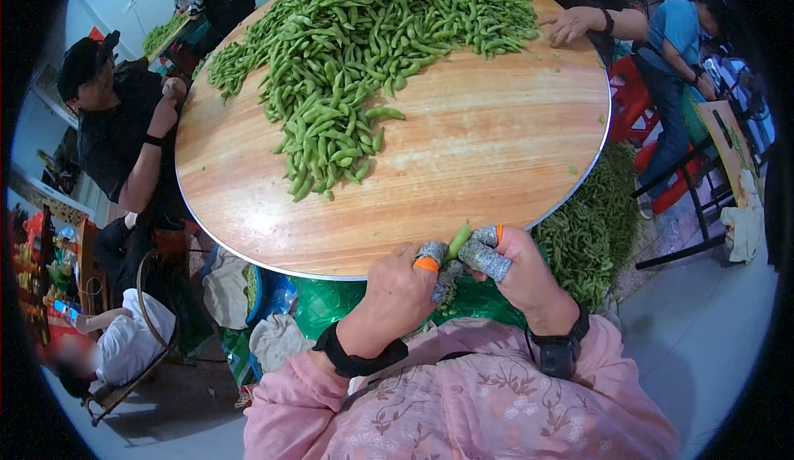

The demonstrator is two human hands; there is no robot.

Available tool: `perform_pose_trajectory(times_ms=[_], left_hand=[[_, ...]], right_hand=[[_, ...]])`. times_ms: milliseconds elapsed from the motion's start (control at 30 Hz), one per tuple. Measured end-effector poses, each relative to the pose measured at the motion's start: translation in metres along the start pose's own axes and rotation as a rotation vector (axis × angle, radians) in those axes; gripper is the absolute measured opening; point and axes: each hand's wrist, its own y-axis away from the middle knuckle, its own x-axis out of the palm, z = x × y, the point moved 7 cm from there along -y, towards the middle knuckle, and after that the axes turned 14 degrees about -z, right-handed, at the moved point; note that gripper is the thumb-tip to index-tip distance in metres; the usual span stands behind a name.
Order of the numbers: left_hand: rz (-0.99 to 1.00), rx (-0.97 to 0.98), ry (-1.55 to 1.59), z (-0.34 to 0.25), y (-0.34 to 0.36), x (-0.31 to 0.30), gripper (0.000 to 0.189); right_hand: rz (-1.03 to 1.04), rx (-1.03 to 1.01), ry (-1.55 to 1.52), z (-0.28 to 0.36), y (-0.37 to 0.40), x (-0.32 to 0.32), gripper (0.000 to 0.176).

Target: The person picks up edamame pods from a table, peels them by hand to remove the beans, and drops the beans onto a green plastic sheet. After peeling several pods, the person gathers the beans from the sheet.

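The left hand and the right hand are both closed on one pod, which they pinch between fingertips wearing grey guards, just at the near edge of the table. The step looks like splitting the pod open. The next move would need a firm thumb pull along its seam. The heap lies well apart, across bare wood, so reaching it is a stretch. A co-worker's hand touches the heap's far side. More pods lie below the rim, on the right.
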Motion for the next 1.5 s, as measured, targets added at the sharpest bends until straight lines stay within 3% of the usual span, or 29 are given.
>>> perform_pose_trajectory(times_ms=[67, 133, 167, 233, 267, 333, 367, 433, 467, 533, 633, 700, 967, 1000, 1067, 1200, 1267, 1367, 1500], left_hand=[[-0.011, 0.008, 0.041, 0.000, 0.000, 0.000, 0.015], [0.015, -0.181, 0.425, 0.005, 0.001, 0.002, 0.013], [0.016, -0.181, 0.424, 0.004, 0.001, 0.003, 0.013], [-0.044, -0.489, 0.781, 0.015, 0.008, 0.008, 0.007], [-0.044, -0.489, 0.781, 0.017, 0.013, 0.010, 0.007], [0.035, -0.920, 1.188, 0.032, 0.034, 0.029, 0.017], [0.032, -0.926, 1.188, 0.033, 0.036, 0.030, 0.017], [-0.041, -0.700, 0.915, 0.032, 0.024, 0.017, 0.018], [-0.040, -0.716, 0.915, 0.031, 0.021, 0.015, 0.018], [0.085, -0.458, 0.599, 0.019, 0.005, 0.007, 0.018], [0.135, -0.413, 0.779, 0.015, -0.004, -0.001, 0.022], [0.220, -0.521, 0.908, 0.016, -0.002, 0.000, 0.023], [0.193, -0.652, 0.869, 0.027, 0.021, 0.017, 0.017], [0.189, -0.647, 0.870, 0.030, 0.021, 0.017, 0.017], [0.264, -0.421, 0.723, 0.027, 0.022, 0.014, 0.013], [0.342, -0.422, 0.529, 0.030, 0.016, 0.001, 0.013], [0.212, -0.715, 0.785, 0.036, 0.012, -0.005, 0.015], [0.331, -0.598, 0.594, 0.031, 0.010, 0.006, 0.018], [0.317, -0.641, 0.845, 0.027, 0.008, 0.009, 0.014]], right_hand=[[0.060, 0.045, -0.251, -0.007, 0.001, 0.004, 0.011], [0.042, 0.020, -0.295, -0.004, 0.004, 0.007, 0.011], [0.023, -0.008, -0.337, -0.001, 0.005, 0.006, 0.012], [0.038, -0.035, -0.380, -0.004, 0.005, 0.008, 0.011], [0.053, -0.062, -0.421, -0.003, 0.004, 0.008, 0.011], [0.056, -0.069, -0.404, -0.003, 0.004, 0.009, 0.010], [0.059, -0.071, -0.388, -0.003, 0.005, 0.011, 0.009], [0.056, -0.061, -0.283, -0.003, 0.003, 0.009, 0.008], [0.048, -0.058, -0.178, -0.003, 0.001, 0.008, 0.008], [0.051, -0.072, -0.148, 0.005, 0.001, 0.008, 0.007], [0.090, -0.099, -0.096, 0.004, -0.001, 0.009, 0.006], [0.135, -0.097, -0.254, 0.010, 0.001, 0.013, 0.006], [0.073, -0.105, -0.098, 0.002, 0.003, 0.016, 0.006], [0.049, -0.104, -0.063, 0.000, 0.002, 0.015, 0.007], [0.042, -0.123, -0.006, -0.003, 0.001, 0.012, 0.007], [-0.032, -0.162, 0.130, -0.007, 0.000, 0.006, 0.007], [-0.007, -0.165, 0.159, -0.006, 0.002, 0.011, 0.008], [0.065, -0.185, 0.194, 0.005, 0.004, 0.019, 0.009], [0.128, -0.092, 0.038, -0.001, 0.005, 0.016, 0.008]])
